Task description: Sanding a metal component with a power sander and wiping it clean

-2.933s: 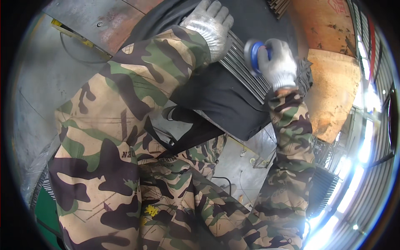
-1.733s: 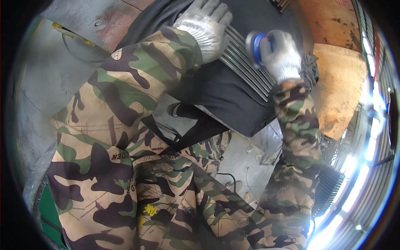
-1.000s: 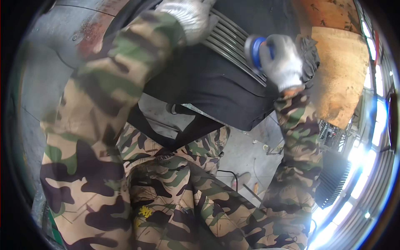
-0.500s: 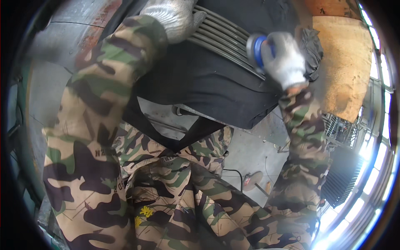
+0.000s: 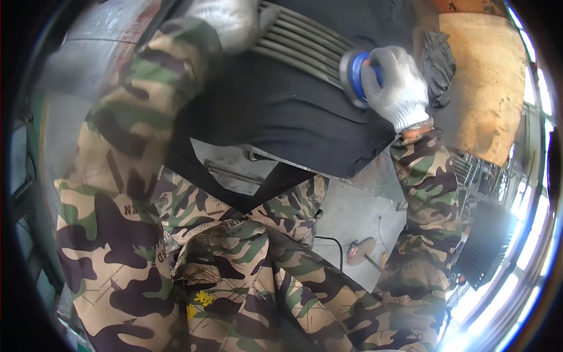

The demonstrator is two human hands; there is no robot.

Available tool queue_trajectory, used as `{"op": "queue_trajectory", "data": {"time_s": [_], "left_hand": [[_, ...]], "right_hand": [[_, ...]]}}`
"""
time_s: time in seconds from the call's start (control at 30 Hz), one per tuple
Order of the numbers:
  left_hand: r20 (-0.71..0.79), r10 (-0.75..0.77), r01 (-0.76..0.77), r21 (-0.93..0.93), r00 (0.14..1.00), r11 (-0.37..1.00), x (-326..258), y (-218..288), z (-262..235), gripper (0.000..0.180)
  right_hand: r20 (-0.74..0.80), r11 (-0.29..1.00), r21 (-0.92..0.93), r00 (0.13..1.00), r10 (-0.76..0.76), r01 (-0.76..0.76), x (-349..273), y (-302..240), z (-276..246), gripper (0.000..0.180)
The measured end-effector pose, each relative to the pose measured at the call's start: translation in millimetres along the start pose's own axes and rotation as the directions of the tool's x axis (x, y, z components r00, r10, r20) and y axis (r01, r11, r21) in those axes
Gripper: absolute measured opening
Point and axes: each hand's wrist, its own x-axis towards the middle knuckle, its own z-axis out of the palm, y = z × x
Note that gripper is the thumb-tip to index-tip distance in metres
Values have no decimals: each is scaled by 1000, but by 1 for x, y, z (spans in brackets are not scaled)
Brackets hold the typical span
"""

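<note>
A grate of parallel grey metal bars (image 5: 305,48) lies slantwise across a black cloth (image 5: 281,108). At its left end my left hand (image 5: 226,23), in a white knit glove, is closed on the bars; the thumb shows along their edge, while the other fingers are cut off or blurred. My right hand (image 5: 402,85), gloved the same way, grips a round blue disc-shaped tool with a pale grey face (image 5: 356,76). That face is turned toward the bars and stands against their right end. Whether it presses on every bar cannot be seen.
A crumpled dark cloth (image 5: 438,67) lies right of my right hand, beside a worn tan board (image 5: 484,88). Below, on the grey floor, stands a round disc on a rod (image 5: 360,252) near a black cable (image 5: 337,243). Dark slatted metal pieces (image 5: 487,243) are stacked at far right.
The grate and my left hand have shifted a little to the left and up. The blue tool has moved slightly left with my right hand, its face tilting more into view.
</note>
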Motion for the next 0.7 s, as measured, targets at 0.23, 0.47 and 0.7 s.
{"op": "queue_trajectory", "data": {"time_s": [0.23,0.47,0.7], "left_hand": [[-34,50,-49,30,998,998,-27,11,-3,73],[30,-14,13,24,999,1000,9,2,-5,70],[-47,96,-97,-17,994,995,-42,16,-17,73]], "right_hand": [[41,994,-94,998,55,-51,14,22,4,22],[8,999,-6,999,-32,32,-2,-1,3,20],[34,998,-70,999,7,-5,8,25,7,20]]}}
